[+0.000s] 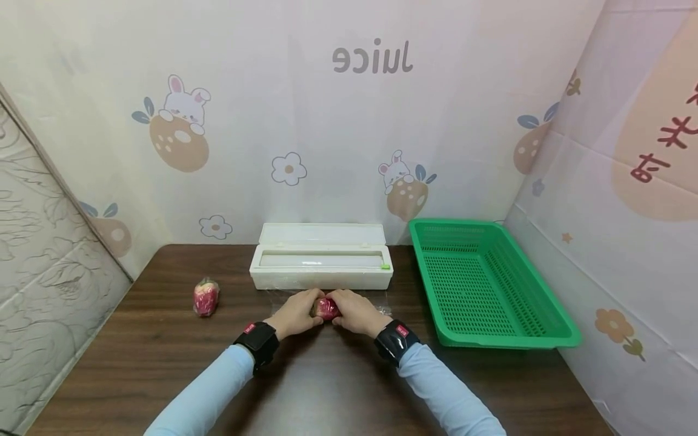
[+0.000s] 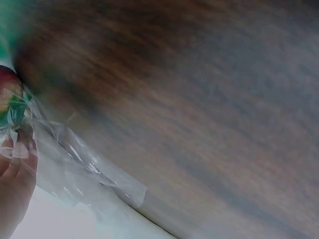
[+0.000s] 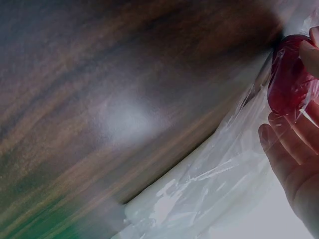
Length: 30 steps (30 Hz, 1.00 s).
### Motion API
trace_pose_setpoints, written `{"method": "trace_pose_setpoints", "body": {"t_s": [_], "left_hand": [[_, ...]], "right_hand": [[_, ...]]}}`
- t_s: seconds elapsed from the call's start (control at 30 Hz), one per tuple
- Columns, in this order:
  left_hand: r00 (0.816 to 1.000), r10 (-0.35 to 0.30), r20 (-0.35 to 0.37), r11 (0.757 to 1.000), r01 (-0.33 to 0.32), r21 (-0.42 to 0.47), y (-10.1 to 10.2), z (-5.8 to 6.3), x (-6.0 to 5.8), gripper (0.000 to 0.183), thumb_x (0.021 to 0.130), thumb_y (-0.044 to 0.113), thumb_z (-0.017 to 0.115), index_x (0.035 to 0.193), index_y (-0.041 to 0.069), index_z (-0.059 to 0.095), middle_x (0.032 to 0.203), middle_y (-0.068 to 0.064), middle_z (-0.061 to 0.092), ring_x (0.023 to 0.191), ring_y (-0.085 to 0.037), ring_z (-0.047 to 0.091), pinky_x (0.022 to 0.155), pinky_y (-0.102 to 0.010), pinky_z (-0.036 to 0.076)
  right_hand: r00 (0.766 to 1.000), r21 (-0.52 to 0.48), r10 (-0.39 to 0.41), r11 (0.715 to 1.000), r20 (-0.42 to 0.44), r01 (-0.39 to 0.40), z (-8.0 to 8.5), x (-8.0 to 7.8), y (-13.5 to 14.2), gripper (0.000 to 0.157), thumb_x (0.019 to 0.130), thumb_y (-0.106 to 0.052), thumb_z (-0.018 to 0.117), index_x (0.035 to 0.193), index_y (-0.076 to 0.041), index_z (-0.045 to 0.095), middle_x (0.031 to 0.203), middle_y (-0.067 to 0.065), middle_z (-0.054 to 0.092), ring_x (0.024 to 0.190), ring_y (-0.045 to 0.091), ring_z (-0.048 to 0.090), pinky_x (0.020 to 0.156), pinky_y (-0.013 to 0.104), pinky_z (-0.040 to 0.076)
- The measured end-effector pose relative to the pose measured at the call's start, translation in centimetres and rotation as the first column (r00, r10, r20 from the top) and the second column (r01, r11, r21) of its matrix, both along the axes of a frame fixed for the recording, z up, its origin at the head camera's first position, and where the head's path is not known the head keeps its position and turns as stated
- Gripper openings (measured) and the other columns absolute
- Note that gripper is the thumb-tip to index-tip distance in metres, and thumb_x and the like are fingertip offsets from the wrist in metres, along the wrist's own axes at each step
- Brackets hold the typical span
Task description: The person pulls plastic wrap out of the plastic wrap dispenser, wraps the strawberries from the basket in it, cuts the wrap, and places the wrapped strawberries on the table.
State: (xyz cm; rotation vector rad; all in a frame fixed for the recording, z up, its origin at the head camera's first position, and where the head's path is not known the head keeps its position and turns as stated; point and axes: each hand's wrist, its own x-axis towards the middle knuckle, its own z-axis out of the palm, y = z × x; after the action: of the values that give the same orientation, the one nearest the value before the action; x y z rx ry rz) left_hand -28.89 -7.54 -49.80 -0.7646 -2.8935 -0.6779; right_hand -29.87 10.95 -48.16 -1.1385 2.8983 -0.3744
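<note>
A red fruit [image 1: 327,309] with a paler yellowish end lies between the two hands, in front of the white box. My left hand [image 1: 299,312] grips its left end through clear cling film [image 2: 94,164]; in the left wrist view the film bunches over the fingers. Its right side is held by my right hand [image 1: 357,312], thumb and fingers around the dark red skin in the right wrist view. Loose film [image 3: 199,174] stretches from the fruit towards the white cling film box [image 1: 322,278], whose lid stands open. Fingers hide part of the fruit.
Another red fruit [image 1: 206,297], wrapped in film, lies on the left of the brown wooden table [image 1: 147,363]. A green plastic basket [image 1: 431,303] stands on the right. Behind the table hangs a printed cloth wall [image 1: 245,121].
</note>
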Motion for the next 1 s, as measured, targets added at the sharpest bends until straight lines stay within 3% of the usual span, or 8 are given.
{"method": "trace_pose_setpoints", "body": {"t_s": [0.27,0.53,0.8,1.0], "left_hand": [[0.995,0.01,0.099,0.999,-0.015,0.048,-0.2,0.2,0.6,0.044,0.075,0.021,0.074,0.112,0.007,0.054,0.105,-0.006,0.059,0.094,-0.019,0.057,0.079,-0.037,0.047],[0.991,-0.021,0.129,1.0,0.018,0.024,-0.5,0.6,0.8,0.045,0.075,0.021,0.073,0.113,0.005,0.056,0.108,-0.007,0.061,0.096,-0.021,0.058,0.08,-0.037,0.047],[0.972,-0.036,0.233,0.999,0.032,0.022,-0.8,1.0,1.2,0.045,0.077,0.022,0.068,0.116,0.004,0.056,0.105,-0.006,0.063,0.091,-0.017,0.059,0.076,-0.034,0.048],[0.948,-0.053,0.314,0.998,0.039,0.049,-1.0,1.4,1.5,0.043,0.079,0.024,0.063,0.117,0.004,0.056,0.104,-0.005,0.063,0.087,-0.014,0.058,0.074,-0.032,0.048]], "right_hand": [[0.999,0.036,0.023,0.999,-0.023,-0.022,0.0,0.2,-0.1,0.045,0.08,-0.024,0.07,0.12,-0.012,0.053,0.112,0.002,0.057,0.104,0.016,0.054,0.085,0.034,0.048],[0.999,0.044,0.042,0.998,-0.018,-0.041,0.0,0.3,0.0,0.046,0.078,-0.033,0.07,0.117,-0.012,0.056,0.111,0.002,0.059,0.103,0.016,0.055,0.086,0.034,0.047],[0.995,0.052,0.031,0.998,0.098,-0.037,0.0,0.5,0.1,0.059,0.075,-0.049,0.069,0.12,-0.014,0.055,0.113,0.001,0.058,0.101,0.014,0.055,0.084,0.031,0.048],[0.98,0.055,0.018,0.998,0.196,-0.03,-0.2,0.5,0.1,0.072,0.075,-0.064,0.059,0.125,-0.015,0.052,0.115,0.0,0.058,0.099,0.012,0.053,0.083,0.03,0.047]]}}
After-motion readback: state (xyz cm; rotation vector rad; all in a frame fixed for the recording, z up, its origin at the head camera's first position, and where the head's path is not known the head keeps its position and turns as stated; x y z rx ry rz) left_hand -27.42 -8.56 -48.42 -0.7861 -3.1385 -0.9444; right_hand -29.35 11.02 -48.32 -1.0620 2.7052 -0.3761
